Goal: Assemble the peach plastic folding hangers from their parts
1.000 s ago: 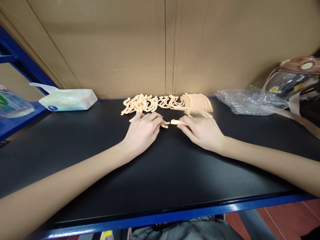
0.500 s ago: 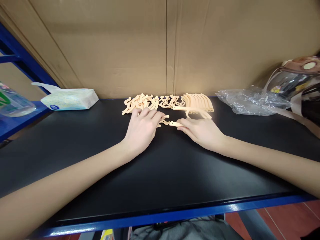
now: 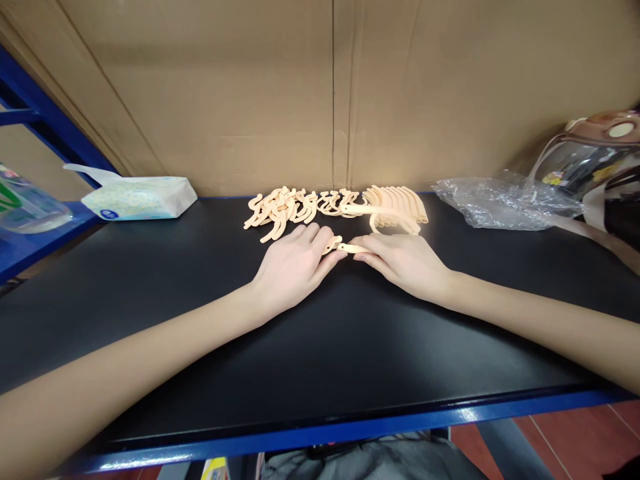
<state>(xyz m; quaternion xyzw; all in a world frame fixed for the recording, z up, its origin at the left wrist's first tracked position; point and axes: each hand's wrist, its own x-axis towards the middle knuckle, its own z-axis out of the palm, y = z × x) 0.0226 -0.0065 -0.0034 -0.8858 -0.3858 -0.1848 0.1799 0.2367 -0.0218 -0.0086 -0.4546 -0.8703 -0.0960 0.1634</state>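
Both forearms reach in from the near edge across the black tabletop (image 3: 320, 347), palms down, hands meeting near the middle.

Left hand (image 3: 295, 267): flat and low, fingers extended toward the right, fingertips closed on a small peach hook piece (image 3: 332, 245) just off the table surface.

Right hand (image 3: 405, 263): fingers curled inward toward the left, thumb and forefinger pinched on a peach plastic strip (image 3: 353, 248). The strip's free end touches the hook piece; the two parts meet between the fingertips of both hands.

Behind the hands, against the cardboard wall (image 3: 330, 93): a loose heap of peach hook pieces (image 3: 295, 205) to the left, and a neat fanned row of curved peach strips (image 3: 397, 203) to the right, the two groups touching.

Containers: a soft tissue pack (image 3: 137, 198) at far left, one tissue sticking out of the top. A crumpled clear plastic bag (image 3: 500, 203) at right; contents cannot be made out. A lidded water jug (image 3: 590, 160) at the far right edge.
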